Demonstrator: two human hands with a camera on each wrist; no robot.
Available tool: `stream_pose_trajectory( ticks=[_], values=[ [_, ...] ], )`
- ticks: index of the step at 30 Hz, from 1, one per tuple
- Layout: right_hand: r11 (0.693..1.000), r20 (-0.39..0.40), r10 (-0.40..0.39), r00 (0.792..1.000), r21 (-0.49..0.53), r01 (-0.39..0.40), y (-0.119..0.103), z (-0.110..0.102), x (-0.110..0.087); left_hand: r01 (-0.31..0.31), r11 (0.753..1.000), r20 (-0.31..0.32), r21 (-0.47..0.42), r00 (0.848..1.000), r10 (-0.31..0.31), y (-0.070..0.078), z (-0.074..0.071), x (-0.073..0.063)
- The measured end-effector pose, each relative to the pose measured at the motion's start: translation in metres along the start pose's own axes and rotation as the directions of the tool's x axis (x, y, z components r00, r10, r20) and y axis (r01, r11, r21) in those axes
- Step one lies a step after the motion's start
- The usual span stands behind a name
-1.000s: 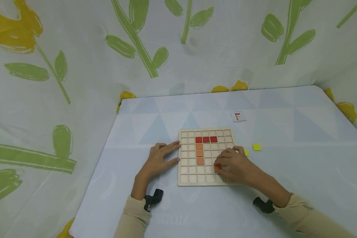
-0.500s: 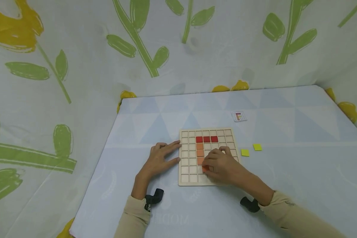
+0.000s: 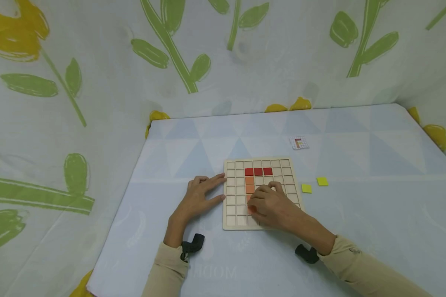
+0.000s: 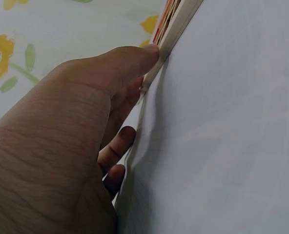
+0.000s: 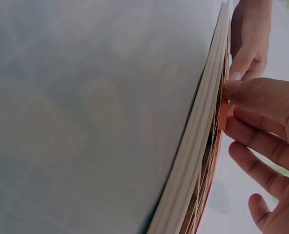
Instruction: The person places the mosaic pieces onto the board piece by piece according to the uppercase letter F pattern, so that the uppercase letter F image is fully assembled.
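A pale wooden grid board [image 3: 231,210] lies on the table with a row of 3 red tiles [image 3: 258,171]. Orange tiles [image 3: 250,189] run downward in a column from the row's left end. My right hand [image 3: 274,207] pinches one more orange tile [image 5: 223,117] between thumb and fingers, low over the square at the column's lower end; its remaining fingers are spread in the right wrist view. At the board's left edge, my left hand [image 3: 198,200] touches the side with thumb and fingertips, fingers mostly straight.
Two yellow tiles [image 3: 306,188] lie just right of the board. Behind them is a small card [image 3: 299,143] printed with a coloured grid pattern. The table [image 3: 193,144] has a pale cover with blue triangles, and a flowered cloth [image 3: 107,82] hangs around its far sides.
My right hand has moved left across the board with the orange tile, to the lower end of the orange column, uncovering a yellow tile. My left hand has stayed put.
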State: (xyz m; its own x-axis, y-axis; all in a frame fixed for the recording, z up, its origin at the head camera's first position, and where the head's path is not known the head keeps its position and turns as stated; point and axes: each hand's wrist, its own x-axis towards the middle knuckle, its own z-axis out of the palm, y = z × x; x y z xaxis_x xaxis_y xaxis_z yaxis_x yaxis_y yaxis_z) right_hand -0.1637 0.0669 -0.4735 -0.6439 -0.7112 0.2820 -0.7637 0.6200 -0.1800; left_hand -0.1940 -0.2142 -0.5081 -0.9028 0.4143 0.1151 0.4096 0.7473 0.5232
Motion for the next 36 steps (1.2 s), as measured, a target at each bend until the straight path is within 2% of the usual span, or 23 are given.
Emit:
stream_pose_trajectory(
  ticks=[4,10,12,14,18,22,24,26,29,31,36],
  values=[
    [0.999,-0.024,0.014,1.0,0.036,-0.013,0.004,-0.001,-0.003,0.003,1.0,0.005,0.0,1.0,-0.003,0.0,-0.001,0.0],
    [0.995,-0.1,0.043,0.994,0.098,-0.034,0.018,-0.007,-0.017,-0.001,1.0,0.007,0.009,1.0,0.001,0.001,-0.001,0.0],
    [0.995,-0.126,0.014,0.992,0.103,-0.001,0.021,-0.008,-0.021,-0.002,1.0,0.004,0.012,1.0,0.002,0.001,-0.001,0.0],
    [0.989,-0.141,-0.044,0.989,0.13,0.063,0.023,-0.007,-0.024,0.009,1.0,0.009,0.018,1.0,-0.009,0.001,-0.002,0.0],
    [0.969,-0.116,-0.157,0.981,0.176,0.176,0.021,-0.005,-0.027,0.024,1.0,0.018,0.021,1.0,-0.024,0.001,-0.001,0.0],
    [0.968,-0.068,-0.158,0.985,0.185,0.168,0.018,-0.006,-0.029,0.015,1.0,0.014,0.003,1.0,-0.015,0.0,0.0,0.0],
    [0.971,-0.075,-0.154,0.985,0.174,0.165,0.019,-0.009,-0.029,0.013,1.0,0.013,-0.003,1.0,-0.013,0.0,0.001,0.0],
    [0.982,-0.069,-0.109,0.992,0.147,0.118,0.021,-0.012,-0.03,0.016,1.0,0.016,-0.005,1.0,-0.016,0.0,0.002,0.001],
    [0.991,-0.065,-0.001,0.998,0.133,0.01,0.03,-0.018,-0.034,0.018,1.0,0.021,0.001,1.0,-0.018,0.0,0.001,0.001],
    [0.988,-0.047,0.092,0.995,0.128,-0.085,0.038,-0.022,-0.037,0.014,1.0,0.021,0.01,1.0,-0.014,0.0,0.0,0.001],
    [0.977,-0.059,0.186,0.981,0.118,-0.178,0.062,-0.035,-0.049,0.006,1.0,0.016,0.01,1.0,-0.007,-0.001,0.0,0.001]
  ],
)
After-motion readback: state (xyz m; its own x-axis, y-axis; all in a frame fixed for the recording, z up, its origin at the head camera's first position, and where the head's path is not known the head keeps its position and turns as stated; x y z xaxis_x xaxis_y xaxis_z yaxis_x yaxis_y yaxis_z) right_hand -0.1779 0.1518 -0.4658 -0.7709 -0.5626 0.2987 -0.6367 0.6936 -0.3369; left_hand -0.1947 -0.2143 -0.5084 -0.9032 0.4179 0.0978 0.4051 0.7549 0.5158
